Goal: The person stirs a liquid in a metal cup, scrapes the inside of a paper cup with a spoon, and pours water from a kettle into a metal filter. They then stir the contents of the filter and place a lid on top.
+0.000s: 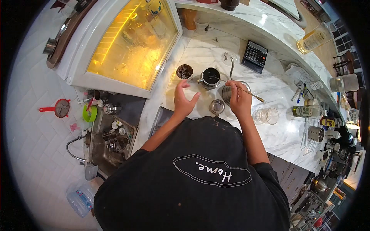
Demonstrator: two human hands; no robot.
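Observation:
My right hand (pixel 241 101) is closed round the shaft of a long, thin bar spoon (pixel 252 93). The spoon slants down to the left, its far end reaching into a metal cup (pixel 201 81) of dark liquid. On the near side of a second cup (pixel 184 71), which holds dark brown grounds, my left hand (pixel 185 98) hovers with fingers and thumb apart, holding nothing. A steel gooseneck kettle (pixel 232 69) stands partly hidden behind my right hand. Between my hands, close to my body, sits a small round metal vessel (pixel 217 106).
A clear glass (pixel 269 115) stands to the right of my right hand. Farther back lies a black calculator (pixel 254 56). A lit display fridge (pixel 133 42) borders the counter on the left, above a sink (pixel 127 148) with dishes. Bottles, including a green-labelled one (pixel 304 111), crowd the right edge.

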